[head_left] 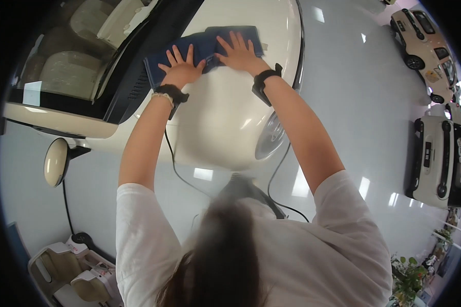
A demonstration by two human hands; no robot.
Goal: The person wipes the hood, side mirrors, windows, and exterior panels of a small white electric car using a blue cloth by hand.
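A dark blue folded garment [199,45], apparently denim, lies across the hood [215,103] of a cream-coloured car. My left hand [182,68] rests palm down on its left part, near the base of the windshield, with fingers spread. Flat on the right part is my right hand [239,53], its fingers also apart. Neither hand grips the fabric. A black band with a small device circles each wrist. Just past the garment's right edge, a small pale tag [264,47] shows.
The car's side mirror [56,162] juts out at left, and its headlight [271,136] is below my right forearm. Thin black cables [173,153] hang near my body. Chairs [61,264] stand lower left; other cars [432,157] and potted plants [407,276] are at right.
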